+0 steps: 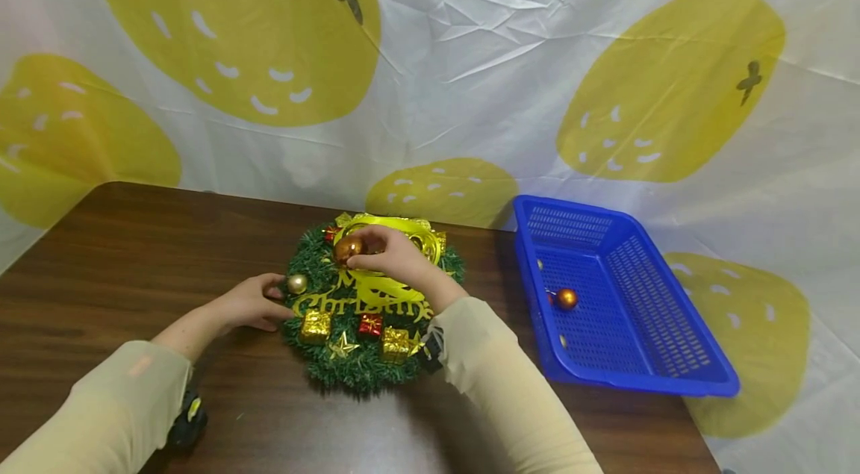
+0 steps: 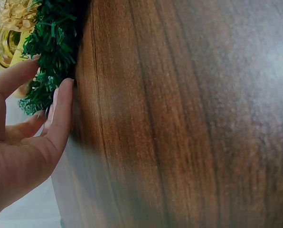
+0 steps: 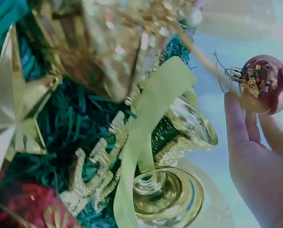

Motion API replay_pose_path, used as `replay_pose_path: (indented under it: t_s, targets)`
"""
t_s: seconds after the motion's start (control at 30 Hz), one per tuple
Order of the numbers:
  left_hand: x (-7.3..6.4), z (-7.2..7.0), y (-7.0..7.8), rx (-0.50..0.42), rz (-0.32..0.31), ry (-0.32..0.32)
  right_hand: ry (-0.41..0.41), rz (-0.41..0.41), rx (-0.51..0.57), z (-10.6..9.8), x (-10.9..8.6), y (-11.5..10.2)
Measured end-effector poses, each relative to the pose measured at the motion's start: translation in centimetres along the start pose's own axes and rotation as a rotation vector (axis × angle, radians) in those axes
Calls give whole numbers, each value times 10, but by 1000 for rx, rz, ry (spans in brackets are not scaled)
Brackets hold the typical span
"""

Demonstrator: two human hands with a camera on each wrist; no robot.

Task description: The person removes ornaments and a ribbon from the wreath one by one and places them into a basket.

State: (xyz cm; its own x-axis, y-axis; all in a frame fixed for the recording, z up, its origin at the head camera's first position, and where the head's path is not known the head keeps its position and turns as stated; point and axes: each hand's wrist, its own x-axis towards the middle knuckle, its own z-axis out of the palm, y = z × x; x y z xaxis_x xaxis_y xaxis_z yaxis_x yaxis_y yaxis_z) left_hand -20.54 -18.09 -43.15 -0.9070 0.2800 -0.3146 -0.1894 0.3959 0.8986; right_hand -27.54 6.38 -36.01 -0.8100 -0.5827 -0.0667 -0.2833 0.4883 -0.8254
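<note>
On the near side of the green wreath (image 1: 356, 378), laid on the table (image 1: 168, 250), a gold star (image 1: 343, 345) is set. The wreath's left edge is touched by the left hand (image 1: 247, 303), fingers parted. At right, an orange bauble (image 1: 567, 299) is held in the blue basket (image 1: 621, 317). Farther, over the wreath, a copper bauble (image 1: 346, 251) is pinched by the right hand (image 1: 395, 257).

The wreath (image 1: 359, 377) is lying on the bench (image 1: 121, 257), a basket (image 1: 608, 317) standing to its right, a curtain (image 1: 470, 101) hanging behind both. A bauble (image 1: 567, 299) is resting in the basket's left part. Left fingers (image 2: 61, 114) are lying at the wreath's left edge; right fingers (image 3: 235, 121) are holding a second bauble (image 3: 262, 83) above it.
</note>
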Motion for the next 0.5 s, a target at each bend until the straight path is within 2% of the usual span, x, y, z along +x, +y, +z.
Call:
replay_pose_path:
  t_s: [0.17, 0.5]
  targets:
    - [0, 0, 1, -4, 0, -1, 14, 12, -17, -7, -1, -4]
    - [0, 0, 1, 3, -10, -4, 19, -3, 32, -19, -10, -7]
